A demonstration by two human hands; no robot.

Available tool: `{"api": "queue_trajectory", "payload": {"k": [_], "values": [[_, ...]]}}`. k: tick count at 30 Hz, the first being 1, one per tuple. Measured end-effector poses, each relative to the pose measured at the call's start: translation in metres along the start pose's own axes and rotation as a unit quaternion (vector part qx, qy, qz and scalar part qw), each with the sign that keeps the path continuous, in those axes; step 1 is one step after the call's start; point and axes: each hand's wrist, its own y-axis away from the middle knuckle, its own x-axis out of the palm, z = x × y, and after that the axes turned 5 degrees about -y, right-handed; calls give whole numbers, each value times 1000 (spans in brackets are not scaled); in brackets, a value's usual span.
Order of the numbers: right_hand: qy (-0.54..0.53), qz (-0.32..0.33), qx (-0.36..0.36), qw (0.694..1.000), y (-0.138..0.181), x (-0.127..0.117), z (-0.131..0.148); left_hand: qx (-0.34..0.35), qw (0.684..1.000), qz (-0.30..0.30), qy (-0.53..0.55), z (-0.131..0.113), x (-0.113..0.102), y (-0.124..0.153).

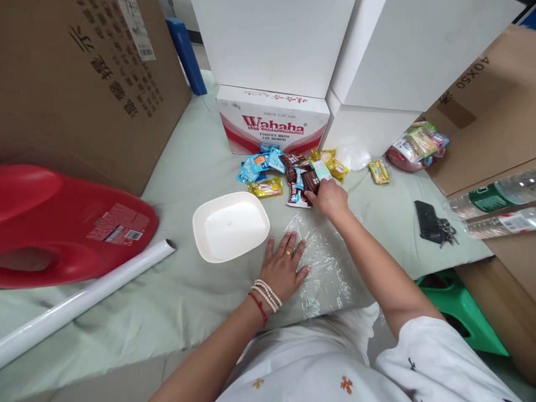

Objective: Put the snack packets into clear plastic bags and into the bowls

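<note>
My left hand [281, 269] lies flat with fingers spread, partly over a sheet of clear plastic film [324, 268]. Just beyond its fingertips sits a white oval-cornered tray [228, 254], with nothing in it. My right hand [331, 197] reaches into a pile of small wrapped snacks, its thumb and fingers closed on a dark brown snack packet [310, 181]. Around that packet lie blue packets [260, 162], a yellow packet [266, 187] and a brown-and-white packet [298, 196]. A pale green packet [320, 170] touches the right fingers.
Behind the snacks stands a Wahaha water carton [274, 123] beside white boxes [368, 125]. At left are a red plastic object [71, 223] and a white roll [87, 298]. A snack-filled bowl [404, 162], keys [448, 231] and bottles [498, 195] are at right.
</note>
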Motion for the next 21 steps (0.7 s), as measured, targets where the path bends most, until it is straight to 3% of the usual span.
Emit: {"api": "queue_trajectory", "payload": {"k": [6,15,21], "values": [[-24,24,9,999,-11,7,-1,0,1000,-6,-15,-1,1,0],[-102,39,-20,994,-16,16,-45,-6,1000,-8,-3,-1,1,0],[-80,33,10,996,-18,22,-37,-4,1000,-4,-11,-1,0,0]]}}
